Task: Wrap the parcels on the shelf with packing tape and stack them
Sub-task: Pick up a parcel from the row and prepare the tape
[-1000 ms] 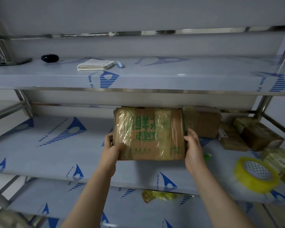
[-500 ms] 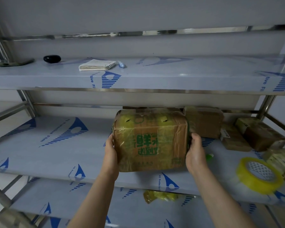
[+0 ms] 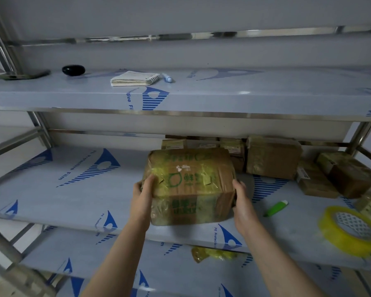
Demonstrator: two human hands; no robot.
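Observation:
A brown cardboard parcel [image 3: 191, 185] with green print and clear tape wrap sits at the front of the middle shelf [image 3: 73, 189]. My left hand [image 3: 142, 195] grips its left side with the thumb on top. Against the parcel's right side lies my right hand [image 3: 241, 202], holding it. A yellow roll of packing tape [image 3: 349, 230] lies on the same shelf at the far right. Several other taped parcels [image 3: 273, 156] stand behind and to the right.
A green cutter [image 3: 275, 209] lies right of the held parcel. The top shelf carries a notepad [image 3: 135, 78], a pen [image 3: 167, 77] and a black oval object [image 3: 73, 70]. Crumpled yellow tape scrap [image 3: 212, 252] lies on the lower shelf. Steel posts frame both sides.
The parcel has tipped forward and come down toward the shelf's front edge, so its top face now shows. Both hands stayed on its sides.

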